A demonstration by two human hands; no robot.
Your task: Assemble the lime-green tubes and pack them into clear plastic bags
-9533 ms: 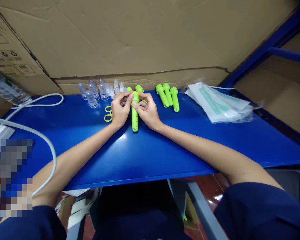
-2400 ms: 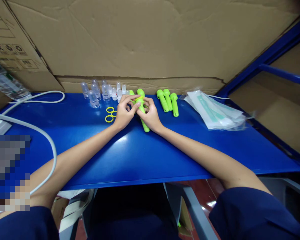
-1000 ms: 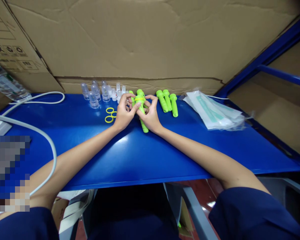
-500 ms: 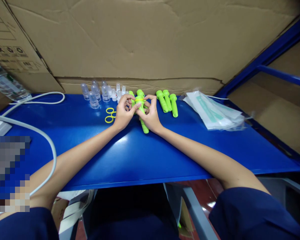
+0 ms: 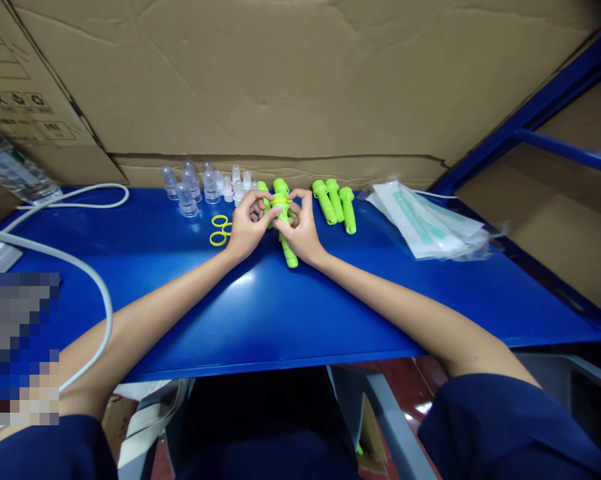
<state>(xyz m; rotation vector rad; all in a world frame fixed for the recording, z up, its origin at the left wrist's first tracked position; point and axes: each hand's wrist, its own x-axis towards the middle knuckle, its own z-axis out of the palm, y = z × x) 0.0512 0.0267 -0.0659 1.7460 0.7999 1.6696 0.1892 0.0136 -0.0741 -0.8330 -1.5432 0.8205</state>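
Between my two hands is a bright green flashlight-shaped casing (image 5: 289, 253), its wide head up and its narrow end slanting down toward me. A yellow ring (image 5: 280, 199) lies at the head, with fingertips of both hands at its edges. My left hand (image 5: 249, 227) closes on the head from the left. My right hand (image 5: 303, 230) grips it from the right, thumb against the front. More green casings (image 5: 281, 185) stand just behind my fingers, partly hidden. Loose yellow rings (image 5: 219, 238) lie beside my left wrist, one partly covered by the hand.
Clear plastic caps (image 5: 187, 201) and smaller whitish caps (image 5: 229, 189) stand at the back left. Three green casings (image 5: 334, 202) lie right of my hands, near plastic-wrapped packets (image 5: 425, 223). A white cable (image 5: 107, 293) loops over my left forearm. Cardboard (image 5: 280, 80) walls the table's back.
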